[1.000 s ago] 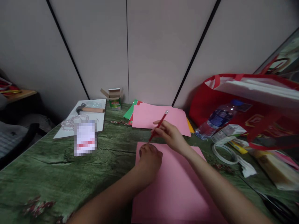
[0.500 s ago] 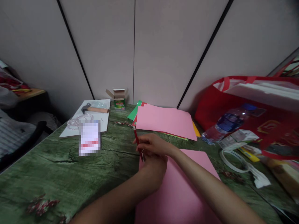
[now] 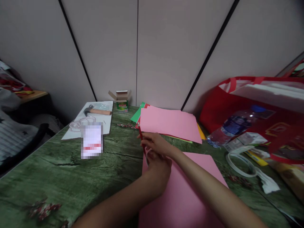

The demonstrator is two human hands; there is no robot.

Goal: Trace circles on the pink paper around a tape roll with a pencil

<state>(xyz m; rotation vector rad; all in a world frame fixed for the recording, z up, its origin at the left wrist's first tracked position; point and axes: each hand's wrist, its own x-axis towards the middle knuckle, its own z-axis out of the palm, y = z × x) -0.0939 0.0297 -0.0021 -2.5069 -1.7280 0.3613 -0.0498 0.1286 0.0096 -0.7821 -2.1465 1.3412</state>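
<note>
My right hand is closed around a slim red pencil. The pencil stands tilted, its lower end down by my left hand at the left edge of a pink sheet. Just below, my left hand rests on that sheet with curled fingers. A thin white curved edge shows at those fingers; most of it is hidden, so its kind is unclear. My right wrist passes close above the left hand. The pencil's point is not clearly visible.
Behind lies a stack of coloured paper. A small open box, a hammer on a white board and a blurred-out phone-like rectangle stand left. At right are a water bottle, a white ring-shaped strip and a red bag.
The pencil, still in my right hand, has turned slightly more upright. More of the white curved edge shows beside my left fingers. The whole view has shifted slightly.
</note>
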